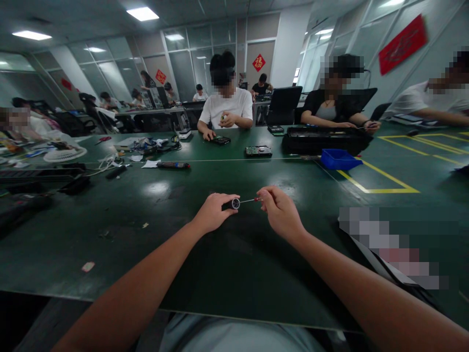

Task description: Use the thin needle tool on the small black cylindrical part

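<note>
I am seated at a long dark green table (234, 274), and both my bare forearms reach out over it toward the middle of the view. My left hand (212, 212) is closed around a small dark cylinder (234, 203), thumb and fingers pinching its body so that its round, silvery open end faces my other hand. My right hand (280, 212) is clenched on a thin screwdriver (251, 200) with a red grip; its slim metal shaft runs level from my fingertips to the mouth of the cylinder, where the tip meets the opening. Whether the tip goes inside is too small to tell. Both things are held just above the table, between my two hands, straight in front of me.

Across the table a person in a white shirt (227, 110) sits facing me, hands busy near a small black device (221, 140). Near it lies a circuit board (258, 151). To the right, a person in a dark top (331, 107) leans on a long black tray (326, 139), and a blue bin (339, 159) stands just beside that tray, next to yellow lines (373, 178) marked on the table. Farther left lie a dark tool with a red end (173, 165), scraps of paper, cables and a white fan (64, 154). More people sit at desks in the background, before glass walls with red decorations.
</note>
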### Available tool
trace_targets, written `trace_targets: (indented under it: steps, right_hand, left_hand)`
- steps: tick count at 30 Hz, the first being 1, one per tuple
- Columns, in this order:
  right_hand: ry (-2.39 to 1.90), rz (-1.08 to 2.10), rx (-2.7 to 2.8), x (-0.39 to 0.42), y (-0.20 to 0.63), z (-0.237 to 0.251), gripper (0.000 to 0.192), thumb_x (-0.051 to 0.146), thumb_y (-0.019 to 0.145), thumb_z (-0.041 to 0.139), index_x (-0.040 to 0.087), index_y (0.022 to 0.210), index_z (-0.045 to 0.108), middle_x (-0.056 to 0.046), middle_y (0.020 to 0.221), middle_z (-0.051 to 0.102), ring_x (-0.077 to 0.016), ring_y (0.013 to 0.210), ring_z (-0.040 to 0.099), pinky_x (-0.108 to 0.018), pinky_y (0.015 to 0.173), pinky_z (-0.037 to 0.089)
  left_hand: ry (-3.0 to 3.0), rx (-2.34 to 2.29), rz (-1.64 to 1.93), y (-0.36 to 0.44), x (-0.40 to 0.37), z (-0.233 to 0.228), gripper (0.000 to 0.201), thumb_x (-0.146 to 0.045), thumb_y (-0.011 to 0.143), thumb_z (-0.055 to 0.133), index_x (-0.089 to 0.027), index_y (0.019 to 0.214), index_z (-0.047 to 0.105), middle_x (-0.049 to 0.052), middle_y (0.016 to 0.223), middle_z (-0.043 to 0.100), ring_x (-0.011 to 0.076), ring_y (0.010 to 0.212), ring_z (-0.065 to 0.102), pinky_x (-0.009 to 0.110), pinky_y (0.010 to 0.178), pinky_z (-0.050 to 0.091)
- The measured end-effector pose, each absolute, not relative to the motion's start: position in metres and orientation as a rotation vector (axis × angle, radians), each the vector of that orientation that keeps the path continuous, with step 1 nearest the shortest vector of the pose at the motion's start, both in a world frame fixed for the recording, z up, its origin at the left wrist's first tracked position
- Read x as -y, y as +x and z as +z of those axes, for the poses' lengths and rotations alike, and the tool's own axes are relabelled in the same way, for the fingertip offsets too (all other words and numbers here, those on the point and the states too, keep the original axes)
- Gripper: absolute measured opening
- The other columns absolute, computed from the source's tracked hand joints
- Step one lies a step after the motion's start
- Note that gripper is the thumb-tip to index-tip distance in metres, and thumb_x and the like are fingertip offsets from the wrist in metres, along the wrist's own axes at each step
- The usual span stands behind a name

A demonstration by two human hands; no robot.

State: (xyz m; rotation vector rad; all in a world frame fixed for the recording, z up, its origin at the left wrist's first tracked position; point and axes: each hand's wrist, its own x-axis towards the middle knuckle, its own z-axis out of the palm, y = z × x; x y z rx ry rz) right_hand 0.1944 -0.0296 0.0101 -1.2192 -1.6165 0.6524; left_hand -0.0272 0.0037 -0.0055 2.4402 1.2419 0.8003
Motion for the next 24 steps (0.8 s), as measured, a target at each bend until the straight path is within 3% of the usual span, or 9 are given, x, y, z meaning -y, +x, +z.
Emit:
trace_targets:
  steps: [5,8,13,18,24]
  right_hand:
    - [-1.127,0.721,1.484,0.0271,0.1949,0.003,0.022,0.036,0.095,0.048,0.022,0.111,0.053,-0.005,0.091,0.065,-0.0194,0.079,0.062,-0.036,0.073,0.048]
    - [-1.107,0.739,1.495,0.0281,0.194,0.0057,0.02,0.038,0.095,0.049,0.021,0.102,0.057,-0.004,0.085,0.065,-0.019,0.079,0.062,-0.036,0.075,0.049]
    - [-1.182,0.676,1.578,0.0323,0.1924,0.0105,0.029,0.044,0.099,0.043,0.022,0.094,0.061,-0.001,0.073,0.061,-0.0167,0.064,0.056,-0.033,0.062,0.044]
    - [-1.114,0.689,1.504,0.0316,0.1917,0.0099,0.022,0.037,0.095,0.051,0.021,0.107,0.058,-0.005,0.086,0.068,-0.0197,0.078,0.064,-0.037,0.074,0.05]
    - [-1.018,0.89,1.305,0.0247,0.1891,0.0049,0.025,0.043,0.091,0.057,0.02,0.095,0.064,-0.005,0.083,0.068,-0.019,0.076,0.065,-0.039,0.078,0.053]
  left_hand:
    - [2.388,-1.294,0.827,-0.0264,-0.0016,-0.0025,0.04,-0.029,0.088,0.071,-0.026,0.128,0.065,0.004,0.115,0.071,0.0235,0.104,0.063,0.041,0.095,0.045]
    - [2.398,-1.288,0.821,-0.0265,-0.002,-0.0027,0.04,-0.03,0.088,0.07,-0.026,0.128,0.065,0.004,0.117,0.071,0.0238,0.105,0.063,0.042,0.097,0.045]
    - [2.444,-1.255,0.797,-0.0274,-0.0032,-0.0047,0.04,-0.029,0.088,0.07,-0.026,0.128,0.064,0.004,0.121,0.07,0.024,0.11,0.062,0.043,0.1,0.043]
    - [2.403,-1.303,0.814,-0.027,-0.0029,-0.0041,0.041,-0.031,0.088,0.071,-0.027,0.128,0.065,0.004,0.12,0.07,0.0246,0.108,0.063,0.043,0.098,0.045]
    - [2.401,-1.335,0.821,-0.0243,-0.0008,-0.0013,0.042,-0.029,0.088,0.07,-0.025,0.129,0.064,0.006,0.121,0.07,0.025,0.107,0.063,0.045,0.099,0.044]
